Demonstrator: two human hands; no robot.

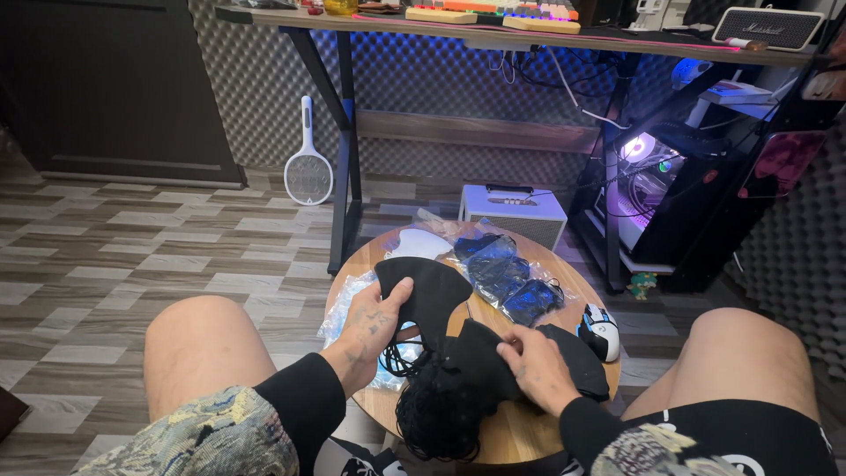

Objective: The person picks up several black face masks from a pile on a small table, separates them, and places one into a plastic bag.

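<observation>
Left hand (377,319) pinches the edge of a black fabric face mask (432,291), thumb on top, fingers hidden beneath it; right hand (535,368) presses fingers-down on a second black fabric mask (480,357), its palm out of sight, so whether it grips is unclear; both lie on the small round wooden bench (511,432), whose near edge is cut off; a tangled heap of black masks (436,414) blurs together; clear-wrapped dark masks (507,273) sit behind; a white computer mouse (602,330) rests at the right rim.
</observation>
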